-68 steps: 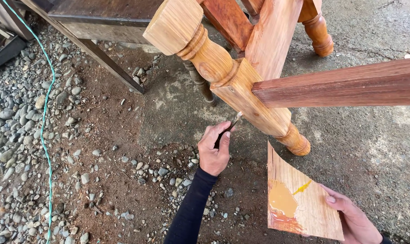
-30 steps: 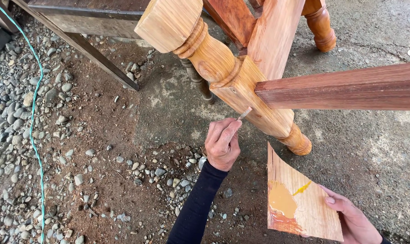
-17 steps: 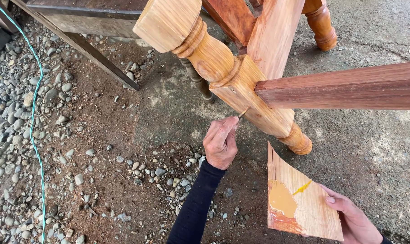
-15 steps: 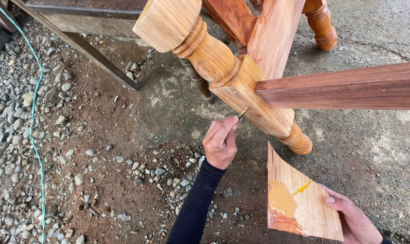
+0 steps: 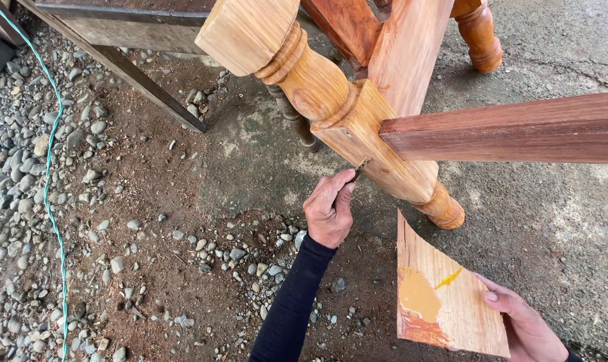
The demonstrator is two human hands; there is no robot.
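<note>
Nearest, right hand (image 5: 521,322): fingers curled under a flat wooden board (image 5: 444,295), gripping its lower edge (a smear of tan filler and a yellow streak on its face); it sits where it did earlier
Left hand (image 5: 330,211): closed around a small putty knife (image 5: 359,167), black sleeve behind it; a second ago it was a shade lower, now the blade tip touches the wood
Turned leg (image 5: 344,107): pale, rounded rings, square block where the reddish rail (image 5: 511,127) joins; the blade meets that block's lower face, left of the joint
Ground beyond: dirt, grey pebbles (image 5: 22,167), a green cord (image 5: 49,167) at far left
</note>
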